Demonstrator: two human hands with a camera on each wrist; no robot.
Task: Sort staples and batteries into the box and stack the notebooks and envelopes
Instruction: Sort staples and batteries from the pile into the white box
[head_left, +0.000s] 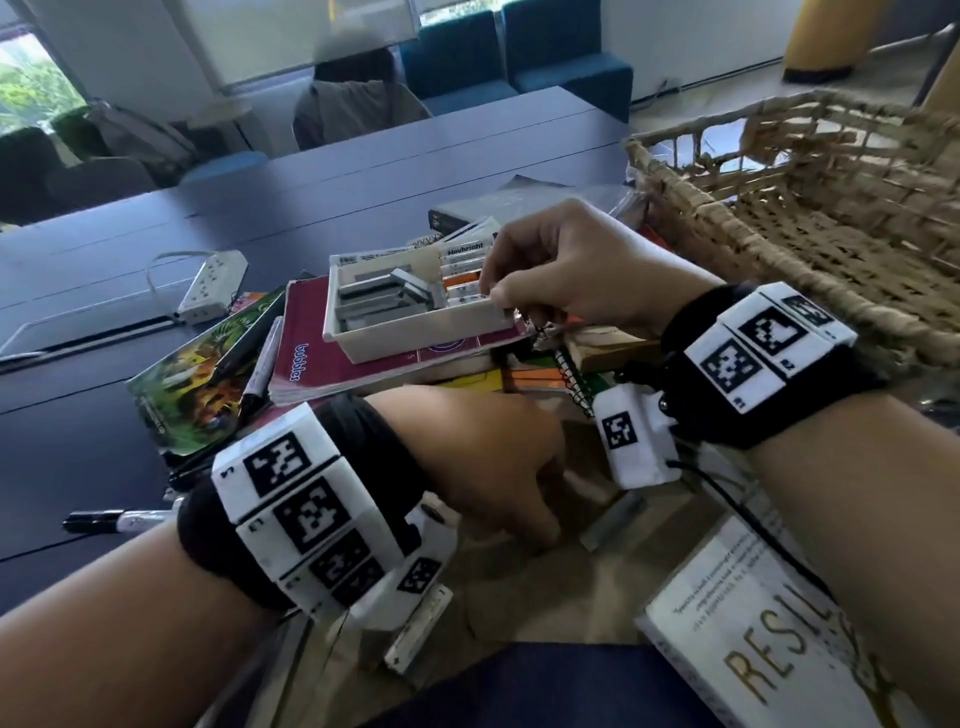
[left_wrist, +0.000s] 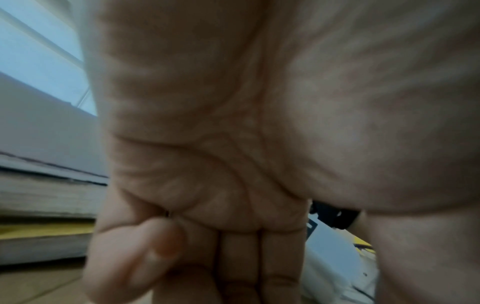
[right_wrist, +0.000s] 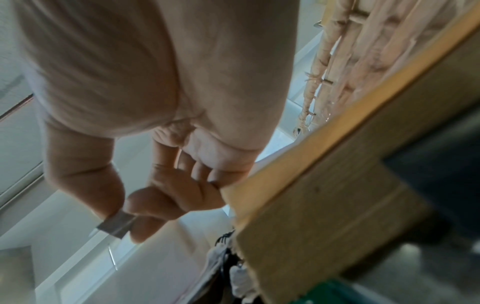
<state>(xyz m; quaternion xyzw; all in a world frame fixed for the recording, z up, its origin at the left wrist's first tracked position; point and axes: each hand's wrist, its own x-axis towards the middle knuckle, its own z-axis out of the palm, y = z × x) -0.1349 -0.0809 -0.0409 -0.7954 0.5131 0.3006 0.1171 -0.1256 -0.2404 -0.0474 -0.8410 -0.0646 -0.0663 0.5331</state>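
Your left hand (head_left: 483, 462) presses down on brown envelopes (head_left: 545, 597) at the worktop's near edge, fingers mostly straight; what it holds, if anything, I cannot tell. Your right hand (head_left: 566, 270) pinches a staple strip (right_wrist: 114, 225) over the box (head_left: 415, 332). Risk: the box sits on a notebook (head_left: 332, 364) atop an uneven pile; a knock could spill it.
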